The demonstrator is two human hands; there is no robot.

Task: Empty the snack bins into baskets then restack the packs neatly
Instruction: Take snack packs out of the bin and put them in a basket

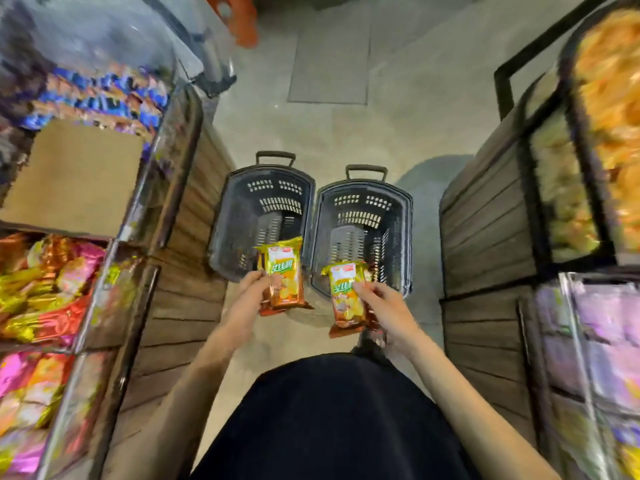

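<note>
Two dark plastic baskets stand side by side on the floor ahead, the left basket (242, 216) and the right basket (398, 223), both with nothing inside. My left hand (251, 289) grips a stack of gold and orange snack packs (285, 278) over the near end of the left basket. My right hand (384, 299) pinches another gold and orange snack pack (343, 299) just in front of the right basket's near rim. Each pack stands upright with its label facing me.
On my left, clear-fronted bins (114, 271) hold colourful packs, and one bin shows a bare cardboard bottom (76, 174). More bins of snacks (595, 341) line the right side on wooden-slat stands. An orange stool (239, 19) stands far up the aisle.
</note>
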